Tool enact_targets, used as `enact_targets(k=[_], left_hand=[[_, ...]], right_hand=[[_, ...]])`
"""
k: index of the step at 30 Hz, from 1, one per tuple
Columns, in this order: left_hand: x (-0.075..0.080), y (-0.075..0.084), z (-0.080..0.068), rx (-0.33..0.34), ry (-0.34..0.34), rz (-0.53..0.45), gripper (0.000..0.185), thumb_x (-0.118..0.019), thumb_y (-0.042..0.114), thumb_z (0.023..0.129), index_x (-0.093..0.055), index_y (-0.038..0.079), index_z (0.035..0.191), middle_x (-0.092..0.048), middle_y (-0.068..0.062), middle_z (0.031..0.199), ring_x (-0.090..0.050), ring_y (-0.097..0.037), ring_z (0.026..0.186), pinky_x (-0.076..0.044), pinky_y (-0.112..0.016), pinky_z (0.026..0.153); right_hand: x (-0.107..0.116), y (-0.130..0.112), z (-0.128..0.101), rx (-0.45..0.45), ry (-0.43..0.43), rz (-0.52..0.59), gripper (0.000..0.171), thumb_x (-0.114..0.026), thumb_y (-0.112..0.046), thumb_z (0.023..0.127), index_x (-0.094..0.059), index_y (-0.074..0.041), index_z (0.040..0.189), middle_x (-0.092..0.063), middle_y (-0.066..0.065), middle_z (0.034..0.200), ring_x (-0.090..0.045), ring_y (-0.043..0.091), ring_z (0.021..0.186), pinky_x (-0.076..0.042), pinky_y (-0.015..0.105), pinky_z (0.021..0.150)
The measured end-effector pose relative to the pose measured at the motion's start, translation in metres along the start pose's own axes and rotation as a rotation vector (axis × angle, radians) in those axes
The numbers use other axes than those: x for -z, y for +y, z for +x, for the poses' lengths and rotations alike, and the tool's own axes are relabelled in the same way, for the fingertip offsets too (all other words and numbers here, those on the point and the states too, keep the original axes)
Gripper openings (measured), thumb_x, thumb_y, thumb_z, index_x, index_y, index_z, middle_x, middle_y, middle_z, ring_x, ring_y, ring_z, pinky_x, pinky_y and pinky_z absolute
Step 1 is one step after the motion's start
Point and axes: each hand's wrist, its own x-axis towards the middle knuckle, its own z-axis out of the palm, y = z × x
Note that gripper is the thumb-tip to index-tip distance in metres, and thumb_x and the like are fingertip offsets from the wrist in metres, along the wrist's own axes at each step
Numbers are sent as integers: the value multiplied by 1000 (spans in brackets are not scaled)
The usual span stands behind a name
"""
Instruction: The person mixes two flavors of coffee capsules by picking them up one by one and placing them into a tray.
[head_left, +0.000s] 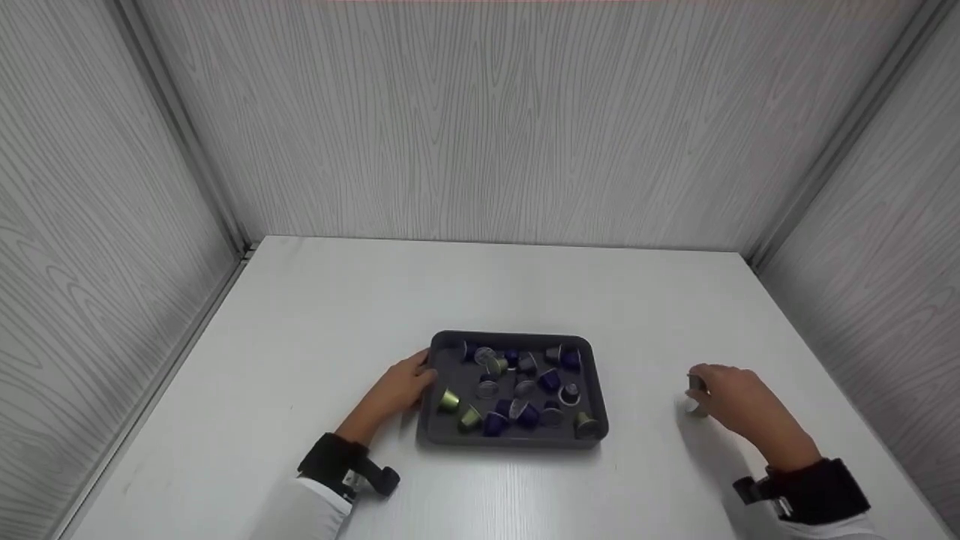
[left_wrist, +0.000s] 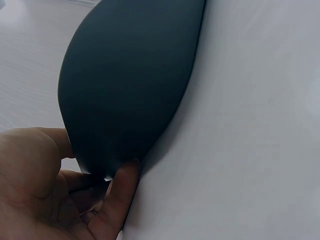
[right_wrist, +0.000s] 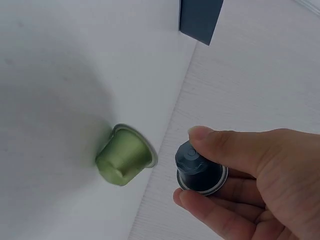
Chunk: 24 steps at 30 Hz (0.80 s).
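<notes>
A dark grey rectangular tray (head_left: pixel 517 442) lies on the white table with several coffee capsules in it, purple, green and dark ones, some upside down and some tipped over. My left hand (head_left: pixel 399 384) grips the tray's left side; in the left wrist view the thumb and fingers (left_wrist: pixel 124 192) are around its dark wall (left_wrist: pixel 130 85). To the right of the tray, my right hand (head_left: pixel 739 401) pinches a dark coffee capsule (right_wrist: pixel 197 172) between thumb and fingers, above the table. Close by, a green coffee capsule (right_wrist: pixel 125 156) lies on its side on the tabletop.
The white tabletop (head_left: pixel 345 300) is bounded by a pale wood-grain panel (head_left: pixel 480 120) at the back and similar panels on the left (head_left: pixel 90 262) and right (head_left: pixel 877 225).
</notes>
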Motion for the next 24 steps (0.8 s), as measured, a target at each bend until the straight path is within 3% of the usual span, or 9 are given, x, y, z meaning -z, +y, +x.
enact_targets(k=[7,16,24], left_hand=[[0,1,-1,-5,11,35,55,-47,24,101,-37,3,150,-49,-20,143,-54,-30,114,-42,-46,96],[0,-1,0,-27,13,58,54,-47,24,100,-39,5,150,-50,-20,141,-54,-30,114,-41,-47,98],[1,-2,1,-53,2,20,54,-47,22,100,-38,4,150,-50,-18,142,-45,-34,131,-35,-48,106]], right_hand=[[3,-18,20,90,61,-14,11,-73,-6,86,-65,-3,93,-62,-2,78,-58,14,68,-48,35,61],[0,-47,45,171,71,-2,11,-72,-10,88,-65,-6,95,-62,-4,80,-58,12,69,-49,34,63],[-3,-85,70,302,108,-19,13,-73,-11,88,-64,-6,96,-60,-4,79,-57,12,69,-49,32,62]])
